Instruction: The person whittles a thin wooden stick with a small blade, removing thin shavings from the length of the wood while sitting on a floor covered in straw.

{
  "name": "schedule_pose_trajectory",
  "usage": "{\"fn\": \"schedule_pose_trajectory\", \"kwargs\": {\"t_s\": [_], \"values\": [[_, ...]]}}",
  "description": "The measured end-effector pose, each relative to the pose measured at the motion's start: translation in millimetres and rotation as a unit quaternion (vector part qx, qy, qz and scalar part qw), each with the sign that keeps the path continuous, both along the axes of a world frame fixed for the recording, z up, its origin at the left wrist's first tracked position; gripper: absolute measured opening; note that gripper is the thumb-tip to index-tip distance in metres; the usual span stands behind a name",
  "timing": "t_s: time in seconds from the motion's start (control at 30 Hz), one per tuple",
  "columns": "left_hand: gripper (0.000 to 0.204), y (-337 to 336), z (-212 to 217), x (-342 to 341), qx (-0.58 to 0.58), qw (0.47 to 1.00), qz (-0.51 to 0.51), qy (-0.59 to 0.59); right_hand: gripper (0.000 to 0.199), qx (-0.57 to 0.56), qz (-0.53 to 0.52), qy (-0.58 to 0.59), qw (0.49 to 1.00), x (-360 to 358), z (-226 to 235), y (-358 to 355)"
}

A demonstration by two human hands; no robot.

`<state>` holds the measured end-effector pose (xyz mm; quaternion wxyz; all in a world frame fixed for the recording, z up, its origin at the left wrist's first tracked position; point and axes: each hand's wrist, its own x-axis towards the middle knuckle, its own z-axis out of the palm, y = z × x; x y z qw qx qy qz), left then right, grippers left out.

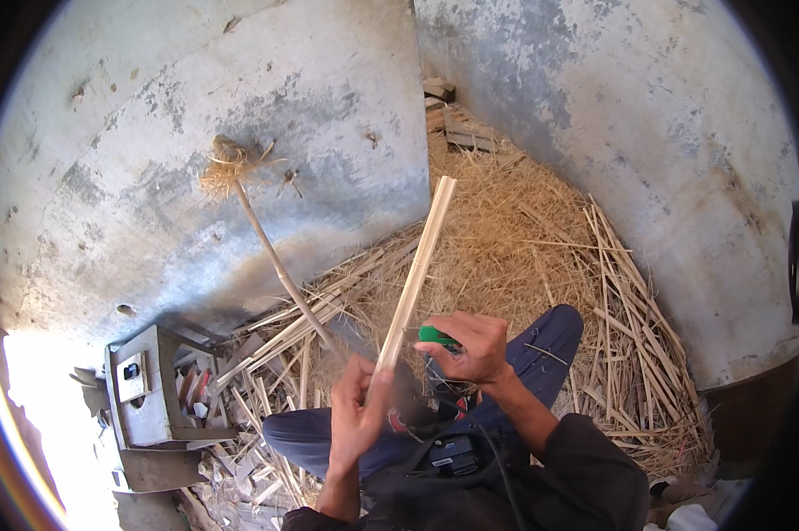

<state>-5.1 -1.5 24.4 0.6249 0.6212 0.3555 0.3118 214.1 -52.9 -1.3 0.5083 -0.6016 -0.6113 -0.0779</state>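
My left hand (358,409) is closed around the lower end of a long, pale bamboo strip (420,261), thumb along its side. The strip leans up and away to the right, with lengthwise grooves on its face. In my right hand (477,347) is a green-handled knife (435,335), its fingers wrapped round the handle. Its short blade points left and appears to meet the strip's right edge a little above my left hand. Most of the handle's rear is hidden by my fingers.
Straw-like shavings (514,239) are heaped ahead, with loose strips (625,336) along the right. A stick (276,257) with a fibre-wrapped head leans on the wall (329,115). A wooden box-like stand (152,385) is at left. My crossed legs (541,354) lie beneath the hands.
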Motion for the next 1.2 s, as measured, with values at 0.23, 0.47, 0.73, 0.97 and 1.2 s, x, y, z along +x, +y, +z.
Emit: {"fn": "schedule_pose_trajectory", "kwargs": {"t_s": [0.23, 0.47, 0.73, 0.97, 1.2], "values": [[0.019, 4, -3, -6, -0.028, 0.999, -0.017, -0.039, 0.03, 0.024, -0.008, -0.011, 1.0, -2, -6, 8], [0.014, 19, -6, -9, -0.132, 0.987, -0.056, -0.076, 0.031, -0.031, 0.052, 0.12, 0.991, -7, -2, 11], [0.008, 12, -18, 6, -0.082, 0.994, -0.01, -0.077, 0.033, -0.117, 0.147, 0.158, 0.969, -9, -13, 11], [0.013, 6, -8, 10, 0.059, 0.998, 0.015, 0.012, 0.038, -0.009, 0.055, 0.089, 0.994, -13, -14, 10], [0.016, -1, 1, 11, 0.044, 0.999, 0.007, 0.012, 0.034, 0.027, -0.006, 0.022, 0.999, -1, -6, 10]]}}
